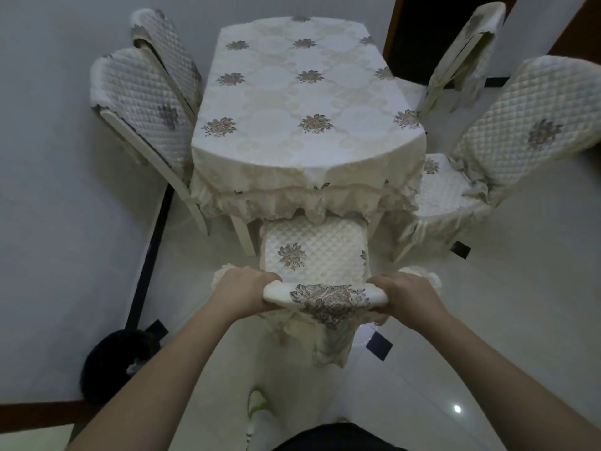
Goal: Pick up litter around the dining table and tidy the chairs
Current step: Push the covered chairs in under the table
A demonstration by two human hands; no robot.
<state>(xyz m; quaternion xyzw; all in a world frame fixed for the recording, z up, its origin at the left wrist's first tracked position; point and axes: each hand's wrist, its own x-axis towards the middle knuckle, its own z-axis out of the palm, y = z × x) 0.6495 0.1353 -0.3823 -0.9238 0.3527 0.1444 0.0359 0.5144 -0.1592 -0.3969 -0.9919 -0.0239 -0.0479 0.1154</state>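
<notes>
A pale tiled floor [487,353] with dark inlay strips lies under a cloth-covered table [305,102], and plain light walls close in on the left. At the table's near end stands a chair [313,252], its quilted seat partly tucked under the tablecloth's frilled hem and its back toward the camera. Both forearms reach forward and slightly inward to the chair's top rail, which is wrapped in a cover with a floral patch. The left hand [242,289] curls its fingers over the rail's left end, thumb underneath, gripping it. The right hand [405,292] grips the rail's right end the same way, knuckles up.

Left of the table two quilted chairs [146,102] sit pushed close against it. Right of the table another chair [471,177] stands angled with its seat exposed, and a further chair [468,56] stands beyond it. A dark fuzzy object [117,362] sits on the floor left of the near chair.
</notes>
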